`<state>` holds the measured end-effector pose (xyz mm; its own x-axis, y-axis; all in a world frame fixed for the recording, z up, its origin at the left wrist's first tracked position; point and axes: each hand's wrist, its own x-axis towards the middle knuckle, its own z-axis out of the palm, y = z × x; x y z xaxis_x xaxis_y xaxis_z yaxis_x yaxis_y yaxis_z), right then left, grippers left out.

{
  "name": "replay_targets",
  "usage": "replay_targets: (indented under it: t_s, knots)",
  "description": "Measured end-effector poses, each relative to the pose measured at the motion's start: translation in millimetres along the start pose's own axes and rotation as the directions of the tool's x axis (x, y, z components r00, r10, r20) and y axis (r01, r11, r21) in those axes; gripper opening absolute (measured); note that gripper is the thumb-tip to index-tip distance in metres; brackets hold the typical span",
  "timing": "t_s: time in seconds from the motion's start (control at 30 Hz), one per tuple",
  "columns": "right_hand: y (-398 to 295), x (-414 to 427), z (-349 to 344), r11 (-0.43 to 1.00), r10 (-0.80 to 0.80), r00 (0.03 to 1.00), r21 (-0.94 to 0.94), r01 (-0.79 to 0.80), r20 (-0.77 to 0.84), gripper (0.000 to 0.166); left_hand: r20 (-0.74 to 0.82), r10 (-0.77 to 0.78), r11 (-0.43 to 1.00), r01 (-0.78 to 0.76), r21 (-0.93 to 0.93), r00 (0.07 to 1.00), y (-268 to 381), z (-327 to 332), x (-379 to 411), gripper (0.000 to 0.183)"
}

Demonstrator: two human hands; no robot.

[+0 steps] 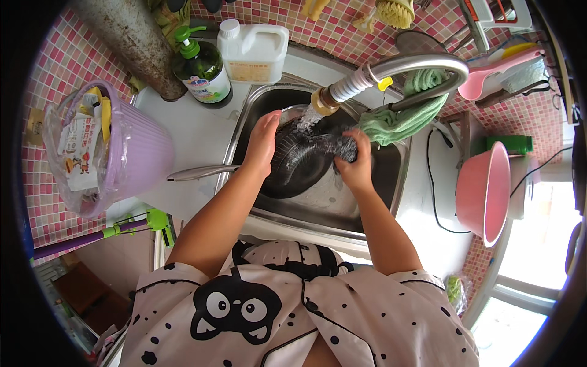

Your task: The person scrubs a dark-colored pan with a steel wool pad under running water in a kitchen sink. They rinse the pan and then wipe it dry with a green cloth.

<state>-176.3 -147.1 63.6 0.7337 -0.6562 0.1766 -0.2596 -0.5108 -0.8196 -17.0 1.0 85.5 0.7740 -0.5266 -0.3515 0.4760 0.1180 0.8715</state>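
A dark pan (298,169) sits tilted in a stainless steel sink (321,225), its metal handle (202,173) reaching over the left rim. My left hand (263,144) holds the pan's left edge, with part of the grip hidden. In my right hand (360,160) is a steel wool scrubber (346,149), at the right side of the pan. Water runs from the faucet (323,101) into the pan between my hands. A glass lid or clear rim seems to show behind the stream, but it is mostly hidden.
Left of the sink stand a purple bin (142,142) lined with plastic, a green pump bottle (202,78) and a white jug (254,55). A green cloth (399,121) hangs beside the curved faucet pipe. Rightward are a pink basin (481,195) and a black cord (431,183).
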Motion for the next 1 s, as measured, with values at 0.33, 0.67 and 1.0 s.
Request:
replay_targets:
  t_s: [0.33,0.67,1.0]
  knots:
    - [22,-21,-65,0.974,0.066,0.998,-0.217,-0.069,-0.023,0.049,-0.108,0.232,0.915,-0.179,0.362,0.967,-38,-53,11,0.02]
    - [105,-120,-32,0.631,0.691,0.609,-0.735,-0.247,0.389,0.054,-0.083,0.281,0.846,-0.206,0.491,0.956,-28,-49,4,0.016]
    - [57,-51,-52,0.884,0.433,0.866,0.071,-0.463,0.249,0.065,0.086,0.251,0.909,-0.265,0.322,0.964,-38,-8,7,0.019]
